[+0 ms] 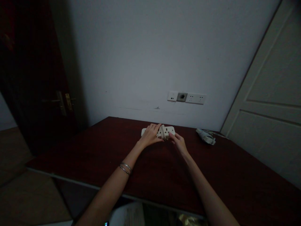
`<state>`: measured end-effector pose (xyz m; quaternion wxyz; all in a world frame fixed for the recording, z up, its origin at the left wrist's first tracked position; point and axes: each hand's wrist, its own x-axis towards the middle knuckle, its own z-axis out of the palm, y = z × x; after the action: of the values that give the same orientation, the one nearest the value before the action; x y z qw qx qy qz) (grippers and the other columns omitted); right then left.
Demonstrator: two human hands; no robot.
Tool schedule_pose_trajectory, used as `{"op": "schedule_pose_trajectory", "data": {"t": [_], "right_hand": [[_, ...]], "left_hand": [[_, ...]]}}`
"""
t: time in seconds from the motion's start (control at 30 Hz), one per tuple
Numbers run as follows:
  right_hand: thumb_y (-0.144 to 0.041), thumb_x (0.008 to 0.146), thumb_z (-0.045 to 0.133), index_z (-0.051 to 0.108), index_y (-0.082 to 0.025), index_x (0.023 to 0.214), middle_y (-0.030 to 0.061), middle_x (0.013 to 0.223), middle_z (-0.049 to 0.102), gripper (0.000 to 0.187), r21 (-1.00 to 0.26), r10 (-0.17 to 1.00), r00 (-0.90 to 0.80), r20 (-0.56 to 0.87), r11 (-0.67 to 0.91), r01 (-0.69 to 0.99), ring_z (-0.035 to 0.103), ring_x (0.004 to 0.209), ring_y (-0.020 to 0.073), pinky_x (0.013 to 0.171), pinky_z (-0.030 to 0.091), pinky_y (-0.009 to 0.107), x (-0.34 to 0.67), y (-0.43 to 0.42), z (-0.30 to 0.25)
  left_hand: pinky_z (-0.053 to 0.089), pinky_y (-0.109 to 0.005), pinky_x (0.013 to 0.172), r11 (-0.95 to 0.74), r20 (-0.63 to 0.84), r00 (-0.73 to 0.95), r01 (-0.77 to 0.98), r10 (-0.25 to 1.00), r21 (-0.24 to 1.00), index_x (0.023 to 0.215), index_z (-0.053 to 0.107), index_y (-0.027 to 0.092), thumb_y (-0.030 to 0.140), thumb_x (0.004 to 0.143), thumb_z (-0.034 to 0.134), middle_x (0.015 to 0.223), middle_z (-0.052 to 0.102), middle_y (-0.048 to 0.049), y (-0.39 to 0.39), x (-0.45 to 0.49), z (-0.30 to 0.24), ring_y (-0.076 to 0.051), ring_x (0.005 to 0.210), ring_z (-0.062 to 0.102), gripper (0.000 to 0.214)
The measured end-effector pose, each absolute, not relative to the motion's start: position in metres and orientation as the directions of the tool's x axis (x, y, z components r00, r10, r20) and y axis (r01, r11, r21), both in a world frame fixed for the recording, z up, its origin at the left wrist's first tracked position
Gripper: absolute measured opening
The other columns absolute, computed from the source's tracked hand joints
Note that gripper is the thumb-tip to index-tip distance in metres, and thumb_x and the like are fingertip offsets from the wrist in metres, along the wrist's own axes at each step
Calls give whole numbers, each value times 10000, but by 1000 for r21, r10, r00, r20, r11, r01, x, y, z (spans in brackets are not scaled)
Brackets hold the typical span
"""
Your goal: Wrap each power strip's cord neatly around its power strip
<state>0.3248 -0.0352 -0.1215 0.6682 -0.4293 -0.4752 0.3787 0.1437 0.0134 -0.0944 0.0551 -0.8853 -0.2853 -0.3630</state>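
A white power strip is at the far side of the dark red table, with its white cord wound around its middle. My left hand lies over the strip's left half, fingers and thumb closed around it beside the cord. At the strip's right end, my right hand grips the near edge with its fingertips. Part of the strip is hidden under my left hand. Whether the strip rests on the table or is slightly lifted, I cannot tell.
The dark red table reaches the wall. A grey-white folded bundle lies at its back right. Wall sockets sit above the table. A dark door stands at left, a pale panelled door at right.
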Motion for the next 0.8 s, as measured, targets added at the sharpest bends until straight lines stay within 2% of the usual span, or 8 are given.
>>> {"op": "schedule_pose_trajectory", "data": {"t": [0.17,0.27,0.33,0.4,0.5,0.63,0.8], "right_hand": [[-451,581,745,686,-158,791,41,820,709,366,-908,916,279,289,354,-223,635,743,196,664,472,285,319,-31,-128],[-429,557,752,679,-159,766,41,803,709,349,-888,918,293,268,353,-295,637,735,193,685,483,295,321,-29,-128],[-399,534,760,665,-162,720,38,772,704,316,-882,924,297,240,335,-331,632,705,184,664,485,290,324,-28,-128],[-352,512,768,647,-170,692,31,741,698,284,-882,935,289,204,303,-360,627,677,174,640,482,281,328,-27,-128],[-320,521,761,635,-186,713,23,736,694,266,-888,952,263,155,251,-385,629,676,169,634,483,279,333,-28,-126],[-466,626,680,641,-201,806,42,776,694,323,-900,967,220,131,210,-383,635,707,194,647,496,328,335,-31,-124],[-590,675,589,623,-216,949,64,937,684,464,-905,942,247,227,298,-303,632,821,228,687,503,368,337,-31,-122]], "left_hand": [[272,-481,1008,-837,623,609,529,490,141,1392,279,164,582,517,754,1305,437,-182,19,131,-92,-349,1217,371,1079],[275,-486,1002,-772,519,612,616,597,161,1376,304,154,575,460,775,1340,403,-201,25,119,-90,-385,1243,339,1113],[351,-439,944,-720,416,609,667,675,190,1298,403,149,507,498,777,1272,474,-185,30,113,-91,-361,1168,434,953],[416,-374,857,-699,375,602,680,705,222,1170,500,160,419,552,756,1150,553,-134,33,110,-92,-300,1041,525,718],[442,-319,786,-727,456,581,632,674,270,1043,540,168,341,562,735,1033,573,-73,34,112,-93,-238,938,544,547],[439,-303,787,-803,578,573,519,581,293,1008,532,152,312,556,738,983,549,-55,30,118,-90,-205,897,527,523],[442,-318,792,-817,615,559,505,556,279,1032,517,159,307,580,734,990,531,-61,26,117,-88,-208,905,513,523]]}}
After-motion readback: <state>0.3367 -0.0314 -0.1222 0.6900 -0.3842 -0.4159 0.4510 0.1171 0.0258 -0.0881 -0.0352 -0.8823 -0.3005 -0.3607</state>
